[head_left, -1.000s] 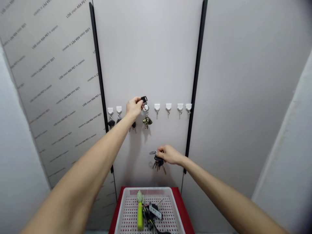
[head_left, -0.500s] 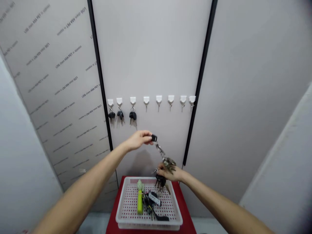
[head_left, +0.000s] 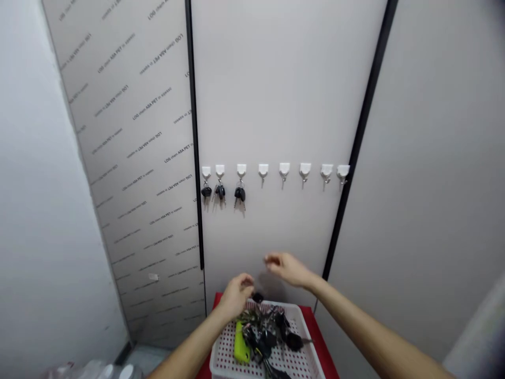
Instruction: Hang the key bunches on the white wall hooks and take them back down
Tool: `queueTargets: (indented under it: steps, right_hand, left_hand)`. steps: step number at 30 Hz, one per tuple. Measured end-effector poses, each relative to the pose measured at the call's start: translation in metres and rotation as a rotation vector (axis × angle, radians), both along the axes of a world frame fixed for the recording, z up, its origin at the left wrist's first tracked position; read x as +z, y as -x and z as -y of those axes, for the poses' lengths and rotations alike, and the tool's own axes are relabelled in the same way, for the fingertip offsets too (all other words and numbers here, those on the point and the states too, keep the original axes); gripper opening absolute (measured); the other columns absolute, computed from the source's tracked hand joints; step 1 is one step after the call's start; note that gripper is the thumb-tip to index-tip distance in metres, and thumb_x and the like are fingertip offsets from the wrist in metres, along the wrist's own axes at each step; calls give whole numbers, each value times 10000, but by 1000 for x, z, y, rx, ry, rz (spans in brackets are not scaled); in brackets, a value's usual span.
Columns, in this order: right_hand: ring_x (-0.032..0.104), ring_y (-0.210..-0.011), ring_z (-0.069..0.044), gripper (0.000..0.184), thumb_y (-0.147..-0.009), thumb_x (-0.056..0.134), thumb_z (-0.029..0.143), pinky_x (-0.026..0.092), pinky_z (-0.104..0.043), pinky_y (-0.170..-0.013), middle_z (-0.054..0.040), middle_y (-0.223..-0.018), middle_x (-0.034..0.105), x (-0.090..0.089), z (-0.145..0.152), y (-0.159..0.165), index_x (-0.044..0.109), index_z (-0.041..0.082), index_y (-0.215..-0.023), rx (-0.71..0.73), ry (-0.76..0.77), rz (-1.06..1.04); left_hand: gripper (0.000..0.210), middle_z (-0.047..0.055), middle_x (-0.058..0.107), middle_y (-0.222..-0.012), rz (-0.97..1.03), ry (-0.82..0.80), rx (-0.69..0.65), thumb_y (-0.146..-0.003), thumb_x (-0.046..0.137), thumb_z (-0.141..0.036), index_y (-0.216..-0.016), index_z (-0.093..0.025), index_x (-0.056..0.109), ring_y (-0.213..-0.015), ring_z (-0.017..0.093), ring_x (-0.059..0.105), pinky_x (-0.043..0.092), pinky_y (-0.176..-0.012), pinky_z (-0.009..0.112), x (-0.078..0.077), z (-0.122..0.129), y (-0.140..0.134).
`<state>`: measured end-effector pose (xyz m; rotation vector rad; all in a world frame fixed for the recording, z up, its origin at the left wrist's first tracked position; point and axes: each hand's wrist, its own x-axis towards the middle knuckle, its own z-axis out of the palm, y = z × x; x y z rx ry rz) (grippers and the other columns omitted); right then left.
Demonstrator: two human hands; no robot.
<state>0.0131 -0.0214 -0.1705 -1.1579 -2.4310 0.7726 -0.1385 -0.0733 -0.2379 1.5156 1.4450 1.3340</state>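
Observation:
My left hand (head_left: 238, 295) is at the back left of a white perforated basket (head_left: 305, 345), its fingers loosely curved and apart. A black key fob (head_left: 258, 298) is just off its fingertips, apparently out of its grasp. Above the basket's back edge, my right hand (head_left: 287, 267) is raised in front of the wall panel with bent, slightly blurred fingers and nothing visible in them. In the basket lie a heap of dark keys and fobs (head_left: 268, 339) and a yellow-green piece (head_left: 241, 343). Bunches of keys (head_left: 240, 195) hang from the leftmost hooks.
A row of white hooks (head_left: 284, 169) runs across the pale wall panel between two black strips (head_left: 194, 131). The basket stands on a red surface (head_left: 326, 364). White-capped containers (head_left: 126, 371) show at the bottom left.
Both hands have let go of their key bunches, which now appear in the basket's heap. My left hand has lowered toward the basket. The view has shifted, moving the hooks rightward.

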Motion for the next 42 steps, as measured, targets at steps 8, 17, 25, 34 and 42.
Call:
queueTargets:
  steps: [8, 17, 25, 34, 42]
  right_hand:
    - [500, -665, -135, 363, -602, 471, 354, 373, -266, -604, -36, -757, 559, 102, -28, 82, 448, 177, -917, -411, -521, -402]
    - [498, -730, -200, 378, -573, 490, 388, 363, -298, -589, -68, -798, 539, 108, -26, 100, 452, 184, -889, -453, -622, -212]
    - [503, -683, -172, 261, -689, 321, 322, 365, -267, -570, -64, -722, 551, 141, -23, 96, 497, 164, -801, -455, -729, -237]
    - [498, -740, -179, 247, -626, 404, 233, 362, -249, -585, -70, -796, 563, 174, -21, 83, 514, 171, -838, -286, -735, 146]
    - [491, -759, -177, 278, -658, 361, 249, 364, -254, -587, -53, -836, 557, 175, -19, 91, 483, 197, -902, -310, -809, 13]
  left_hand:
    - [425, 83, 508, -934, -51, -310, 669, -556, 508, -317, -941, -169, 406, -787, 161, 498, 368, -693, 297, 137, -53, 62]
    - [151, 47, 578, -654, -166, -335, 600, -612, 420, -246, -637, -150, 533, -637, 148, 523, 378, -586, 243, 165, -54, 63]
    - [192, 18, 567, -570, -116, -419, 487, -623, 405, -254, -675, -130, 542, -521, 102, 523, 398, -530, 211, 202, -49, 80]
    - [87, 18, 504, -421, -444, 64, 378, -581, 469, -159, -526, -117, 522, -449, 119, 503, 379, -476, 227, 246, -27, 97]
    - [158, 42, 565, -646, -505, -298, 547, -639, 370, -162, -688, -131, 517, -566, 103, 519, 385, -516, 202, 259, -32, 89]
